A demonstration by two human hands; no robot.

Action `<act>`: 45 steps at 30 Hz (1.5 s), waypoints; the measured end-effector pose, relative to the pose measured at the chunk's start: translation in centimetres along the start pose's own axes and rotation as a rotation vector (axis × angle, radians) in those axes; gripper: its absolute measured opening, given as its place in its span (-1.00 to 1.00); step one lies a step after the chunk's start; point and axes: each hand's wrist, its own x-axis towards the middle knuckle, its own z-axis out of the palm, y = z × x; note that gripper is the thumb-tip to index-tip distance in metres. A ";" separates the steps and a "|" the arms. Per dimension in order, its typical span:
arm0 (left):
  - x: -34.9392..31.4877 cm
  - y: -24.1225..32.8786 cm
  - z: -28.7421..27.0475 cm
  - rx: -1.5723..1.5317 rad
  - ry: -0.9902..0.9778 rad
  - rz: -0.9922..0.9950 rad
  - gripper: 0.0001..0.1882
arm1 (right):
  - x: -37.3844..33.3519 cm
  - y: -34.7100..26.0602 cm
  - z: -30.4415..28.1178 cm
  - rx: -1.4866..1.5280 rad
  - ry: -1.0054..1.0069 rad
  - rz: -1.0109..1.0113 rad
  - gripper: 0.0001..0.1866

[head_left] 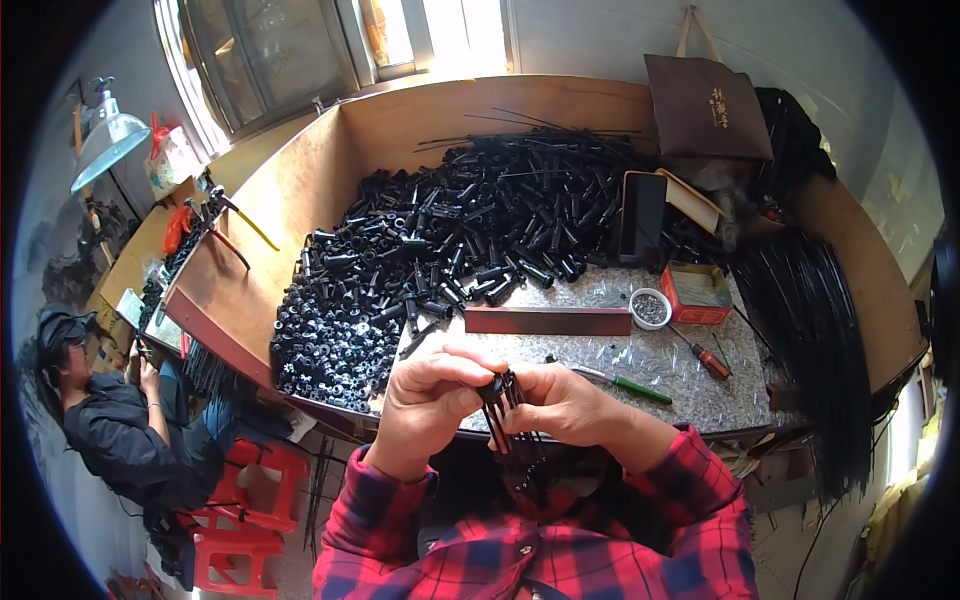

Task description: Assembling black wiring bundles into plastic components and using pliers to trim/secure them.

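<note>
Close to my body, just over the table's front edge, I hold a black umbrella frame piece [503, 412] with both hands. Thin dark ribs hang down from its small black top. My left hand [425, 405] is closed on the top, thumb and fingers pinching it. On the other side, my right hand [565, 402] is closed around the ribs, its thumb laid across them. The exact spot where the fingertips meet the piece is partly hidden. A green-handled tool [640, 390] lies on the tabletop just beyond my right hand.
A large heap of black tubular plastic parts [440, 230] covers the speckled tabletop [590, 350]. Near it are a dark flat bar [548, 321], a white bowl [650, 309], a red box [697, 293], a screwdriver [708, 358], a phone [642, 215] and long black rods [815, 330]. At left sits another person [130, 420].
</note>
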 end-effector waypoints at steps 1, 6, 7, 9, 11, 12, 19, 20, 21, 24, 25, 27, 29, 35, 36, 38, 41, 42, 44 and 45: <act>0.2 0.4 0.5 -0.044 0.038 -0.031 -0.80 | 0.0 -0.1 0.0 0.020 -0.007 0.022 -0.90; 1.0 0.9 0.8 -0.122 0.026 -0.140 -0.77 | 0.3 0.1 -1.1 0.066 -0.080 0.057 -0.88; 1.0 0.7 0.3 -0.122 0.027 -0.141 -0.77 | 0.4 0.2 -1.4 0.085 -0.141 0.072 -0.83; 1.0 0.7 -0.9 -0.128 -0.126 -0.187 -0.76 | 0.6 0.0 -1.1 0.096 -0.175 0.094 -0.82; 1.2 0.8 -0.8 -0.136 -0.098 -0.172 -0.82 | 0.7 -0.3 -0.6 0.106 -0.203 0.116 -0.82; 1.4 0.9 -0.9 -0.135 -0.128 -0.195 -0.83 | 0.5 -0.6 -0.3 0.059 -0.168 0.116 -0.81; 1.9 2.2 0.0 0.065 0.134 -0.331 -0.26 | 0.4 -1.1 1.5 -0.719 0.478 -0.312 -0.71; 2.0 2.5 0.8 0.188 0.178 -0.346 -0.28 | 0.8 -0.8 1.6 -0.869 0.504 -0.412 -0.71; 2.0 2.7 1.3 0.311 0.223 -0.360 -0.31 | 1.0 -0.4 1.6 -1.020 0.527 -0.513 -0.71; 2.0 3.2 1.7 0.484 0.196 -0.280 -0.45 | 1.2 -0.4 1.7 -1.031 0.488 -0.539 -0.73; 2.0 3.3 1.3 0.487 0.198 -0.279 -0.45 | 1.2 -0.4 1.7 -1.030 0.485 -0.541 -0.73; 1.8 3.7 0.6 0.831 0.029 -0.149 -0.48 | 0.9 -0.6 1.8 -0.838 0.364 -0.552 -0.76; 1.4 4.0 1.1 0.791 0.114 -0.200 -0.57 | 0.9 -0.1 1.3 -0.762 0.328 -0.491 -0.81; -0.2 4.3 0.5 1.014 -0.057 -0.152 -0.66 | 1.0 0.7 0.7 -0.527 0.234 -0.203 -0.75; -0.3 4.1 0.2 0.951 -0.090 -0.123 -0.66 | 1.1 1.1 0.6 -0.532 0.235 -0.165 -0.72; -0.8 3.9 0.3 0.917 -0.090 -0.161 -0.67 | 1.0 1.6 0.6 -0.601 0.257 -0.184 -0.72; -1.7 3.6 0.9 1.137 -0.117 -0.217 -0.69 | 1.4 3.0 0.3 -0.683 0.278 -0.268 -0.77; -2.4 2.7 1.0 1.109 -0.034 -0.172 -0.63 | 1.7 3.3 0.6 -0.739 0.323 -0.313 -0.80; -3.8 1.2 2.7 0.974 0.195 -0.276 -0.57 | 2.3 3.7 1.9 -0.680 0.382 -0.326 -0.85; -4.0 0.4 2.9 1.071 0.251 -0.190 -0.65 | 2.3 4.1 2.0 -0.680 0.376 -0.321 -0.85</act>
